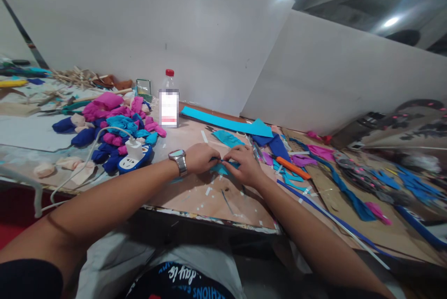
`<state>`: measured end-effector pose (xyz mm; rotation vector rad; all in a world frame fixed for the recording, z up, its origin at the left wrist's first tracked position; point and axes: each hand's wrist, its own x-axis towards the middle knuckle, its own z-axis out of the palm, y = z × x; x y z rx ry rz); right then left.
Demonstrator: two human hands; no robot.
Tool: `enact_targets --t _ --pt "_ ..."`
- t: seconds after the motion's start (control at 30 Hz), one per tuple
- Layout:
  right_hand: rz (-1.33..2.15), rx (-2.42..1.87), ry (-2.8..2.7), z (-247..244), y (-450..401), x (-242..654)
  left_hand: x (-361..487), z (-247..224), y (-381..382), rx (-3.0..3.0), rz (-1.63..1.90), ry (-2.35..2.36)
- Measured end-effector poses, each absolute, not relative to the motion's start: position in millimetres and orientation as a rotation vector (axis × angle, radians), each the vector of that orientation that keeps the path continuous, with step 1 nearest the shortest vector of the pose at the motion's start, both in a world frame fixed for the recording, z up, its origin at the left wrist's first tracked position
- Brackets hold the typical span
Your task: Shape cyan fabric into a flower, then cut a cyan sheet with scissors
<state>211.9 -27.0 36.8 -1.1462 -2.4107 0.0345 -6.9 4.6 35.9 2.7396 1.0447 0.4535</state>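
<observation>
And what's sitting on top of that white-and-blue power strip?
A white charger block stands on the power strip, with a white cable at its top. Socket slots show beside it; whatever the block covers cannot be seen.

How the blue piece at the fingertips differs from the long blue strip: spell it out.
The left hand and right hand pinch the blue piece; the blue strip lies farther back, untouched. Hands partly hide the blue piece; the blue strip shows most of its length. What shows of the blue piece is far shorter than the blue strip. Both are blue.
</observation>
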Motion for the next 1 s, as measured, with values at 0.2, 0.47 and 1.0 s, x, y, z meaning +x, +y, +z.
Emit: enact_targets --t 0.2,0.47,1.0 --pt "-0.02 -1.141 -2.383 36.5 -25.1 214.0 -8.1 34.7 6.2 2.65 0.523 0.967" --pt "-0.038 -1.085 -2.368 34.8 -24.9 214.8 -7.3 34.8 7.0 2.519 0.527 0.882" --pt "-0.18 -1.175 -2.306 34.1 -22.9 218.6 -8.7 40.8 7.2 2.427 0.49 1.04"
